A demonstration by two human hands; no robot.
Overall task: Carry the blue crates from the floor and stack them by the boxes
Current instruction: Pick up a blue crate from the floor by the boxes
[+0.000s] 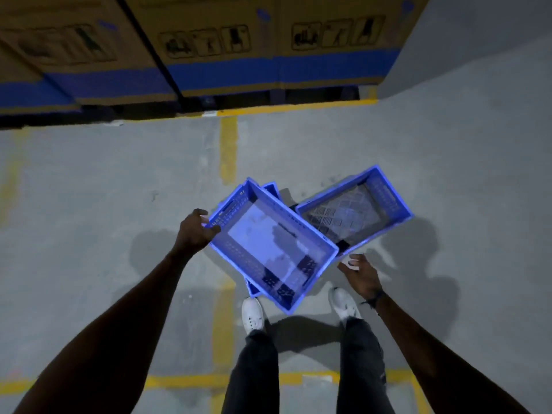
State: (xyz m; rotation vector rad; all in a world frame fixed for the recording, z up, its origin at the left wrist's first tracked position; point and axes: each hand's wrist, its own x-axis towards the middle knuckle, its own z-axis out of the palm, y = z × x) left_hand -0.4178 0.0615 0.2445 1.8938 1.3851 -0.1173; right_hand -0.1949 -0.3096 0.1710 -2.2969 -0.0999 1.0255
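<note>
A blue plastic crate [270,245] is tilted above the floor in front of my feet. My left hand [195,230] grips its far left corner. Just off the crate's right corner is my right hand [360,274], fingers spread and holding nothing; I cannot tell whether it touches the rim. Under the tilted crate lies another blue crate [253,289], of which only edges show. To the right, a third blue crate [357,212] with a slotted bottom rests on the floor. Tall cardboard boxes [268,40] with blue bands stand along the far side.
The grey concrete floor [104,180] carries yellow painted lines [228,150]. The boxes stand on a low dark base behind a yellow line. A grey wall [478,40] rises at the right. My white shoes [253,315] are just behind the crates.
</note>
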